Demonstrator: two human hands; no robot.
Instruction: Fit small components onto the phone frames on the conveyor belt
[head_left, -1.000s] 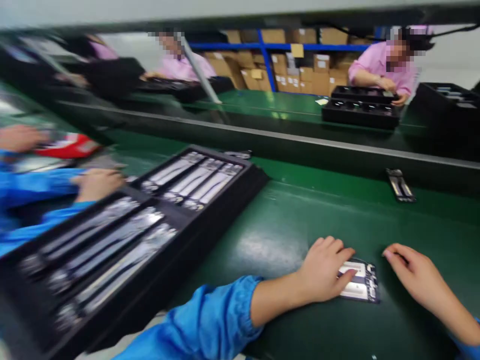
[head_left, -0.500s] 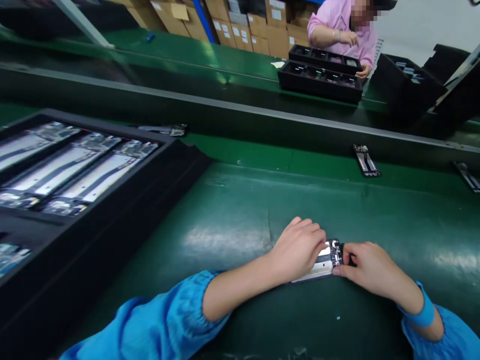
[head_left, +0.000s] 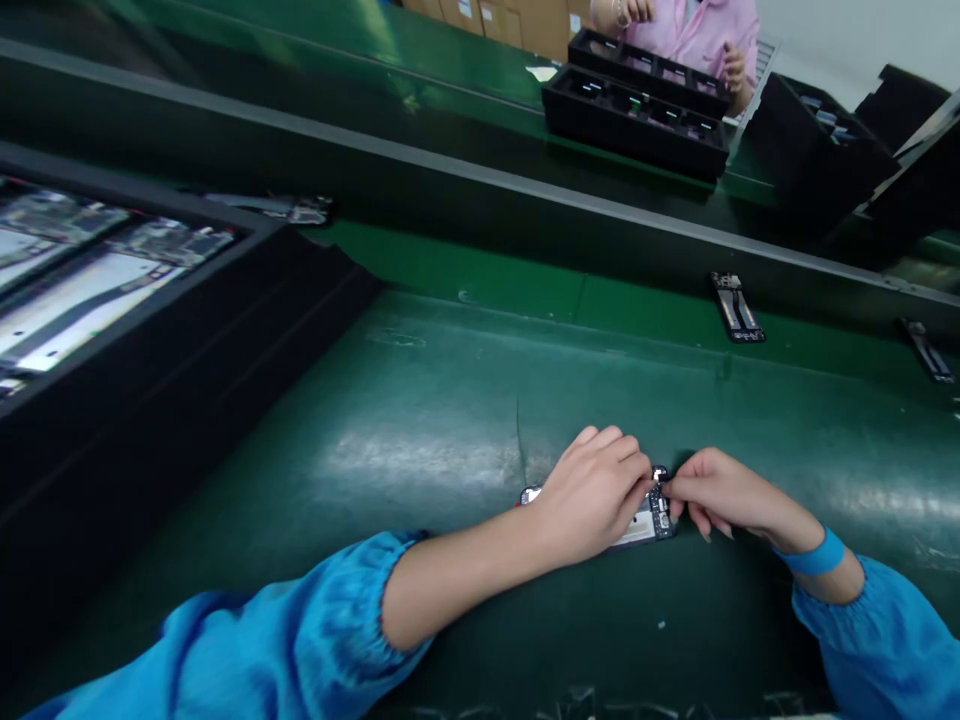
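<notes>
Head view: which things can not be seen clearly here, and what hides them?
- Phone board: mostly hidden under the left hand; only its ends show.
- What the right hand pinches at the board's end: too small to tell.
- Black tray: cut off by the left edge.
- Small parts on the belt: too small for detail.

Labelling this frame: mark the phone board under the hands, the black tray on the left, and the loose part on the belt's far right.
phone board (head_left: 651, 520), head view, exposed right end.
black tray (head_left: 225, 300), head view, near side wall.
loose part (head_left: 738, 308), head view, its middle.
</notes>
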